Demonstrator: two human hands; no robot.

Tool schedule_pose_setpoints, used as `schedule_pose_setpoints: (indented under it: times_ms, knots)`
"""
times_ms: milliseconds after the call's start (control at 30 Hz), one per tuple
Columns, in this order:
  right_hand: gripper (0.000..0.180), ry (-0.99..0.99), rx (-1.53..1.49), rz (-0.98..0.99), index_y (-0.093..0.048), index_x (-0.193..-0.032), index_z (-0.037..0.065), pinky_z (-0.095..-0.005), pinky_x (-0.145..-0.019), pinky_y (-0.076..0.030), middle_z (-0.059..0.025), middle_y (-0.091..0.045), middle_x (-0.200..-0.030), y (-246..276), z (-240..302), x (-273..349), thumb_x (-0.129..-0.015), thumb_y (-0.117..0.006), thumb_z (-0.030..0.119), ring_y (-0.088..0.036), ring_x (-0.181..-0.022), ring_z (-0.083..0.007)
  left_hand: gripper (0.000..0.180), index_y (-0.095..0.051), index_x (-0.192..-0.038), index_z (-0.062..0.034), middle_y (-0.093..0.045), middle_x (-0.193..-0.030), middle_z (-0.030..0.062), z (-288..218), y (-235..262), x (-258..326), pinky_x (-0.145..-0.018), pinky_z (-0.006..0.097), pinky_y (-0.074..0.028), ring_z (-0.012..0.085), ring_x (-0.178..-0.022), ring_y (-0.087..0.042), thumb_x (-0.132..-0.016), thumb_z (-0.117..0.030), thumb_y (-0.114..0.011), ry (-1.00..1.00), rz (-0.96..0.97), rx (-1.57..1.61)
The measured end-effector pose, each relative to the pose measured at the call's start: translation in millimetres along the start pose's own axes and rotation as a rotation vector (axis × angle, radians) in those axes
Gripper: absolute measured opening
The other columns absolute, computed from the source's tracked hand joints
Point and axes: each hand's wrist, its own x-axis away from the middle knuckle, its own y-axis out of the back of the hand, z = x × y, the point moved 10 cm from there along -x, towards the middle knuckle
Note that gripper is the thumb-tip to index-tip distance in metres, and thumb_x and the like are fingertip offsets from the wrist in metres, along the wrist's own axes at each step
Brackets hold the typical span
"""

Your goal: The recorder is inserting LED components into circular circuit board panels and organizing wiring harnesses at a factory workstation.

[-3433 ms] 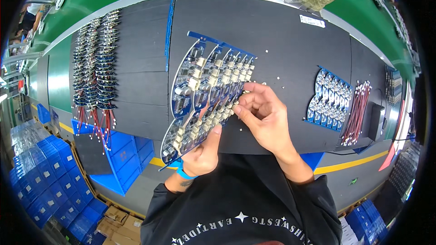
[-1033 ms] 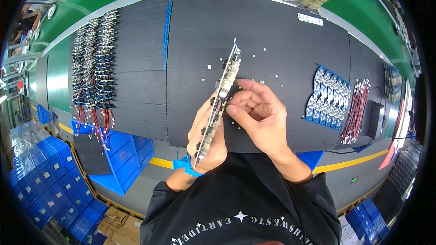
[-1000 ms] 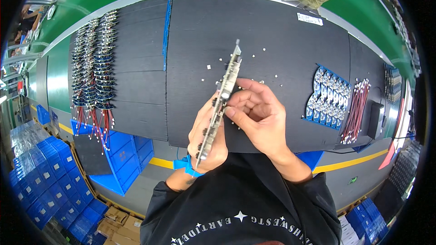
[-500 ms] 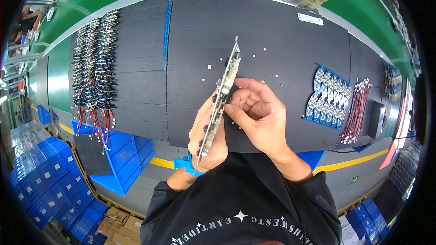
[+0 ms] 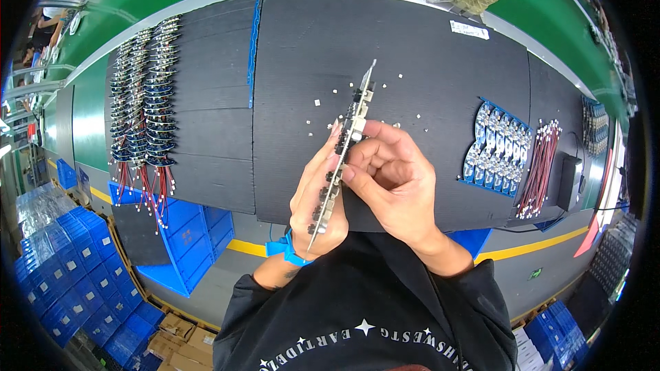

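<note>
In front of my chest I hold a circuit board panel (image 5: 353, 128), seen nearly edge-on, with white and black components along its faces. My left hand (image 5: 313, 200), with a blue band at the wrist, is closed on it from the left. On the other side, my right hand (image 5: 404, 182) has its thumb and curled fingers at the board's right face. Whether a small part sits between those fingertips is hidden. Small white pieces (image 5: 317, 103) lie scattered on the black work mat (image 5: 302, 41) around and beyond the hands.
At the left stand rows of assembled boards (image 5: 163, 89) with red wires. A blue strip (image 5: 254, 55) lies along the mat seam. To the right are blue board panels (image 5: 496, 148), a bundle of red wires (image 5: 540, 168) and a black device (image 5: 570, 182). Blue crates (image 5: 185, 240) stand below.
The circuit board panel has shifted slightly right and its far end leans further right. Both hands have moved slightly with it and stay at the board.
</note>
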Motion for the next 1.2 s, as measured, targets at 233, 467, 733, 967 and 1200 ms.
schedule_pose_setpoints:
  times_ms: [233, 467, 733, 967, 1200]
  knots:
    - [0.047, -0.038, -0.011, 0.011, -0.042, -0.123, -0.006, -0.0241, -0.074, -0.050, -0.0069, -0.059, -0.086, 0, 0, -2, -0.080, -0.061, -0.013, -0.059, -0.081, -0.0113, 0.040, -0.047, -0.118, 0.0101, -0.048, -0.124, 0.0324, 3, 0, 1, -0.097, 0.046, -0.040, 0.0459, -0.117, -0.047, -0.079, 0.018, -0.044, 0.018, -0.003, 0.004]
    - [0.047, -0.039, -0.119, 0.027, -0.042, -0.122, -0.005, -0.0242, -0.076, -0.049, -0.0069, -0.059, -0.087, -9, 11, 1, -0.080, -0.061, -0.012, -0.059, -0.082, -0.0112, 0.044, -0.045, -0.122, 0.0113, -0.045, -0.127, 0.0318, 29, -6, 12, -0.100, 0.050, -0.036, 0.0470, -0.120, -0.043, -0.078, 0.016, -0.046, 0.212, 0.038, 0.081]
    - [0.047, -0.044, -0.056, 0.018, -0.042, -0.123, -0.005, -0.0250, -0.078, -0.049, -0.0080, -0.059, -0.088, -3, 12, -1, -0.080, -0.060, -0.012, -0.060, -0.084, -0.0125, 0.028, -0.048, -0.118, 0.0039, -0.059, -0.106, 0.0148, 3, -3, -2, -0.085, 0.030, -0.045, 0.0203, -0.098, -0.057, -0.091, 0.002, -0.044, 0.046, 0.027, -0.156]
    - [0.047, -0.045, -0.110, 0.023, -0.042, -0.122, -0.006, -0.0261, -0.078, -0.050, -0.0085, -0.059, -0.089, -4, 14, -4, -0.080, -0.060, -0.012, -0.060, -0.085, -0.0131, 0.044, -0.048, -0.121, 0.0095, -0.045, -0.128, 0.0312, -18, -5, -12, -0.102, 0.052, -0.033, 0.0459, -0.121, -0.042, -0.078, 0.011, -0.054, -0.138, 0.046, -0.098]
    - [0.041, -0.006, -0.020, 0.086, -0.046, -0.119, -0.007, -0.0255, -0.077, -0.049, -0.0080, -0.059, -0.090, 2, 18, -1, -0.081, -0.061, -0.011, -0.059, -0.084, -0.0118, 0.054, -0.046, -0.124, 0.0095, -0.044, -0.129, 0.0308, -1, -4, -10, -0.103, 0.049, -0.033, 0.0448, -0.123, -0.041, -0.070, 0.015, -0.049, 0.018, 0.079, -0.062]
